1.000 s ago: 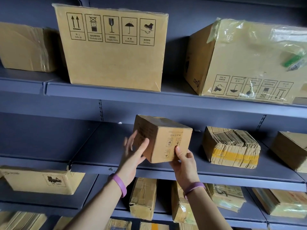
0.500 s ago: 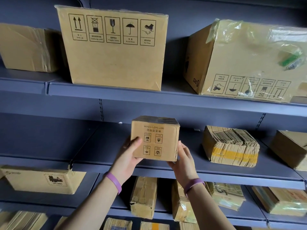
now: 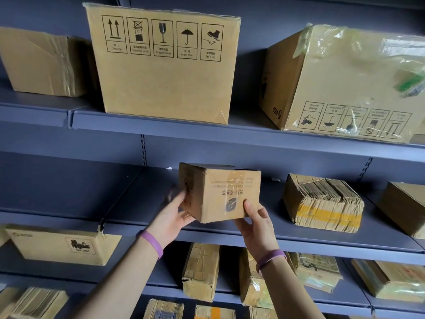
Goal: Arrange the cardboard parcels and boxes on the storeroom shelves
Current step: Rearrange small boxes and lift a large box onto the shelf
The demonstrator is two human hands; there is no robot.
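Cardboard box (image 3: pixel 226 194), tilted above the middle shelf (image 3: pixel 138 199), held between left grip (image 3: pixel 171 218) and right grip (image 3: pixel 257 226).

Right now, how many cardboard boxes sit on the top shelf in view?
3: a taped box at the left, the tall box with handling symbols in the middle, and a plastic-covered box at the right. More may be hidden past the frame's edges.
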